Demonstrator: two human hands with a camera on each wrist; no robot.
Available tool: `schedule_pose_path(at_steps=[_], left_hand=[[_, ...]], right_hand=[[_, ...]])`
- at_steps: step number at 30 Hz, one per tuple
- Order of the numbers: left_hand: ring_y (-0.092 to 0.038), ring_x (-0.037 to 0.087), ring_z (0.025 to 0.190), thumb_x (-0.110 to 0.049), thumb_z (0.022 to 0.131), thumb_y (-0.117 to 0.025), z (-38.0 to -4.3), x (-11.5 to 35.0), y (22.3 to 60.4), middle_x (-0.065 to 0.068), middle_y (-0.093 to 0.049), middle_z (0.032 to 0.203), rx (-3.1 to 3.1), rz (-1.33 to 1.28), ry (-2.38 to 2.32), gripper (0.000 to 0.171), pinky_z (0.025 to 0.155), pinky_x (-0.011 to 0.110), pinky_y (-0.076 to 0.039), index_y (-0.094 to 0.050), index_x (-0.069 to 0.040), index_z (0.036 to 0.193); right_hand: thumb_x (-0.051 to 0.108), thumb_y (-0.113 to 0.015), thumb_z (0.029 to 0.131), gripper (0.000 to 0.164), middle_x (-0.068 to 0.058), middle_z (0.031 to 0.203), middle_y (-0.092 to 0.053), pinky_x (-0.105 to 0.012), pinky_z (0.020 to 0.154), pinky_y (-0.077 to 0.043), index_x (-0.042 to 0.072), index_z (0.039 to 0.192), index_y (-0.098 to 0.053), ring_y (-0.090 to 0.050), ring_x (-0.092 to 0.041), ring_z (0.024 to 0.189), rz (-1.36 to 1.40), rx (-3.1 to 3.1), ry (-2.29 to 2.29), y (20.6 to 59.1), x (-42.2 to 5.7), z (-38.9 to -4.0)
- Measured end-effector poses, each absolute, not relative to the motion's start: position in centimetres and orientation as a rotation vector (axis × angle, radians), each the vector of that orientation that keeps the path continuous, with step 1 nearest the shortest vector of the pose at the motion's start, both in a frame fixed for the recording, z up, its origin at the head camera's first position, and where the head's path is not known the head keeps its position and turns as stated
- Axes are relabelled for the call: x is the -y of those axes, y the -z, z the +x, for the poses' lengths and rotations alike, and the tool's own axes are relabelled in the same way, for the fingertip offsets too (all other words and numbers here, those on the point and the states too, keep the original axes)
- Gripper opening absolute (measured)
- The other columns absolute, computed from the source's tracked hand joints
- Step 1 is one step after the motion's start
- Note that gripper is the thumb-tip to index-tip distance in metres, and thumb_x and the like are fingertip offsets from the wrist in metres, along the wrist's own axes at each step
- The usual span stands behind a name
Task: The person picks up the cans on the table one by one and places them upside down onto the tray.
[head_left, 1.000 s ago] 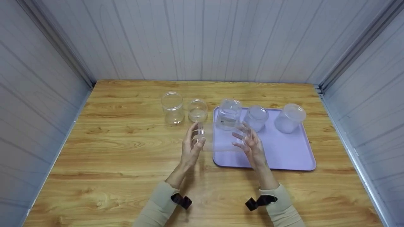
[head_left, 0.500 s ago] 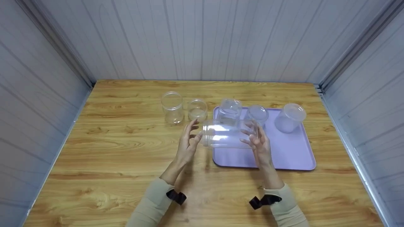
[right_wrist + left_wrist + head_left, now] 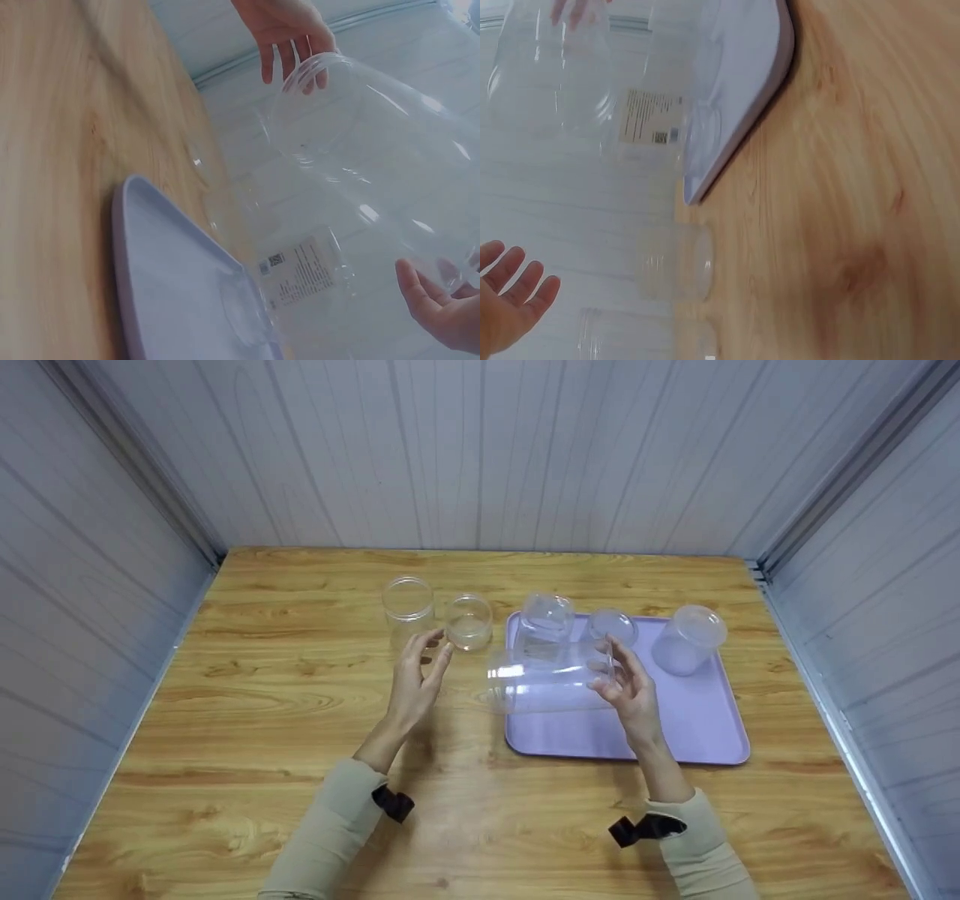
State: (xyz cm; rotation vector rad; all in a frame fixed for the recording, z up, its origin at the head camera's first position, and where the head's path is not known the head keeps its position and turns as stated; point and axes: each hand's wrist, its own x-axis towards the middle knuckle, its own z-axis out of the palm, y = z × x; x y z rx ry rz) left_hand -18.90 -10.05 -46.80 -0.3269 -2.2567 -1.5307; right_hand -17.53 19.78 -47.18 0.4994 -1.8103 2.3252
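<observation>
My right hand (image 3: 634, 694) grips one end of a tall clear plastic jar (image 3: 551, 682), which lies sideways in the air over the lilac tray (image 3: 701, 735). The jar's open, ridged mouth (image 3: 311, 105) points left, toward my left hand (image 3: 417, 679). In the head view that hand is apart from the jar, its fingers loose and holding nothing. Nearest to it stand a tall clear jar (image 3: 409, 604) and a short clear jar (image 3: 469, 622) on the wooden table. In the left wrist view my left hand (image 3: 510, 304) shows at the lower left.
On the tray's back part stand a clear squarish container (image 3: 546, 619) with a printed label (image 3: 300, 274), a clear round jar (image 3: 613, 626) and a cloudy jar (image 3: 686, 641). White panelled walls (image 3: 480, 450) enclose the wooden table (image 3: 262, 720) at the back and both sides.
My left hand has let go of the jar's mouth end and moved left, toward the standing jars. My right hand has carried the jar slightly right.
</observation>
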Motion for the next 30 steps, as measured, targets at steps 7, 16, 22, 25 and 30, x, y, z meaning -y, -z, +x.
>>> schedule_pose_path(at_steps=[7,16,22,25,30], left_hand=[[-0.047,0.025,0.100,-0.022,0.089,-0.053,-20.4,11.6,46.4,0.013,-0.052,0.109,2.344,-0.310,1.392,0.035,0.082,0.035,-0.042,-0.052,0.002,0.115],[-0.048,0.028,0.102,-0.019,0.086,-0.057,-22.4,13.1,46.1,0.017,-0.052,0.109,2.442,-0.193,1.225,0.037,0.090,0.038,-0.038,-0.052,0.005,0.113],[-0.048,0.029,0.105,-0.030,0.087,-0.055,-23.3,13.4,45.6,0.016,-0.046,0.117,2.585,-0.176,1.057,0.046,0.084,0.038,-0.044,-0.048,0.003,0.118],[-0.048,0.029,0.104,-0.029,0.087,-0.056,-23.9,13.5,45.3,0.016,-0.044,0.118,2.623,-0.221,0.965,0.047,0.079,0.037,-0.047,-0.047,0.004,0.119],[-0.050,0.030,0.100,-0.024,0.085,-0.059,-24.9,13.8,45.1,0.019,-0.044,0.121,2.628,-0.314,0.797,0.047,0.075,0.033,-0.048,-0.046,0.006,0.120]], right_hand=[[-0.008,-0.055,0.073,0.064,-0.023,0.127,-0.036,-0.030,0.093,-0.032,-0.008,0.132,-0.030,-0.034,-0.027,0.114,0.341,2.083,-2.149,44.6,-20.0,-16.8],[-0.006,-0.063,0.072,0.066,-0.021,0.126,-0.039,-0.025,0.083,-0.041,-0.003,0.132,-0.036,-0.040,-0.033,0.108,0.346,2.219,-2.070,44.3,-21.1,-17.2],[-0.006,-0.066,0.071,0.067,-0.021,0.126,-0.041,-0.026,0.074,-0.044,-0.003,0.131,-0.037,-0.045,-0.024,0.100,0.323,2.401,-1.920,41.9,-21.1,-16.5],[-0.004,-0.069,0.070,0.068,-0.022,0.125,-0.042,-0.029,0.074,-0.045,-0.003,0.131,-0.037,-0.045,-0.029,0.102,0.343,2.455,-1.851,41.1,-21.2,-16.3],[0.000,-0.072,0.069,0.070,-0.022,0.126,-0.042,-0.040,0.076,-0.046,-0.003,0.131,-0.038,-0.046,-0.033,0.104,0.413,2.522,-1.744,40.8,-21.5,-16.4]])
